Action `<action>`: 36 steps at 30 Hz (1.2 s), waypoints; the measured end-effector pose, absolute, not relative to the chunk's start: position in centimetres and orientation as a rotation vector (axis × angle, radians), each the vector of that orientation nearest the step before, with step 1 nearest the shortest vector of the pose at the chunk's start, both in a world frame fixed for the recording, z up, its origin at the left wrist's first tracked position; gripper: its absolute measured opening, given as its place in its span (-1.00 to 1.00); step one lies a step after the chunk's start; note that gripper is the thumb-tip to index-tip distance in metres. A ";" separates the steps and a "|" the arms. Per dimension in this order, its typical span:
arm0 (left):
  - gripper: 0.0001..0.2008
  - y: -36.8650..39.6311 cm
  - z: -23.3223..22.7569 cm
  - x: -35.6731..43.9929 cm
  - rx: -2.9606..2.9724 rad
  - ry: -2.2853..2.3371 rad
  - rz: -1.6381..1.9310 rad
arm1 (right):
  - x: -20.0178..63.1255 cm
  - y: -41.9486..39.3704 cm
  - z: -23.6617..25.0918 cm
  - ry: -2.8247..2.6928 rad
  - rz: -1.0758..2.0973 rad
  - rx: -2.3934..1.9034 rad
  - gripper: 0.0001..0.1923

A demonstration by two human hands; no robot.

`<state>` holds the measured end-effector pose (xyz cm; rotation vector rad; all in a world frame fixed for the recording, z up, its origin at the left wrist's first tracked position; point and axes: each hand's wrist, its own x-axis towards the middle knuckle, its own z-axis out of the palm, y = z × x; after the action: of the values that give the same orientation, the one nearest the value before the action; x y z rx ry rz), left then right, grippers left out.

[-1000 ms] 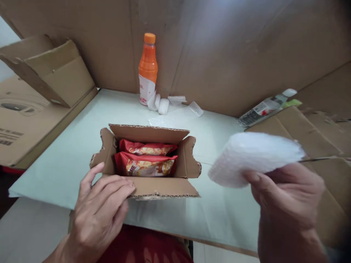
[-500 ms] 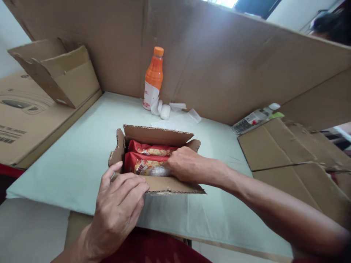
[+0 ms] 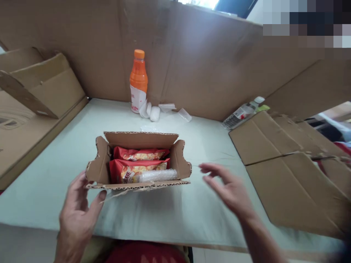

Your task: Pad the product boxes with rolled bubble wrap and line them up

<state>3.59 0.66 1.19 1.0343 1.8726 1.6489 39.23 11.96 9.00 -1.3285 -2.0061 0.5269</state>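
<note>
A small cardboard box [image 3: 141,138] stands on the pale table cover with its flaps up. Inside lie two red snack packets [image 3: 139,166], one behind the other, and a bubble-wrapped item [image 3: 157,175] along the near wall. My left hand [image 3: 79,210] is at the box's near left corner, thumb and fingers apart; whether it touches the cardboard I cannot tell. To the right of the box, my right hand [image 3: 225,186] hangs in the air, slightly blurred, its fingers apart and nothing in them.
At the back stands an orange-capped bottle [image 3: 139,80] beside a white roll [image 3: 155,114] and clear plastic pieces [image 3: 184,115]. A clear bottle [image 3: 242,114] leans by folded cardboard boxes [image 3: 296,186] on the right. An open carton [image 3: 55,87] sits at left. Tall cardboard [image 3: 208,62] walls the back.
My right hand has come out of the box and moved right, opening. The left hand has shifted from the near flap to the left corner. The view has swung slightly right.
</note>
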 end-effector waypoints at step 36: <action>-0.33 29.5 -2.4 29.0 1.210 1.073 1.123 | 52.1 10.0 -3.3 -1.289 0.390 -1.581 -0.54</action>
<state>28.98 29.51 -2.37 1.2103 1.0732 1.1233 52.15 9.98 -3.32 -1.5813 -1.2887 0.3896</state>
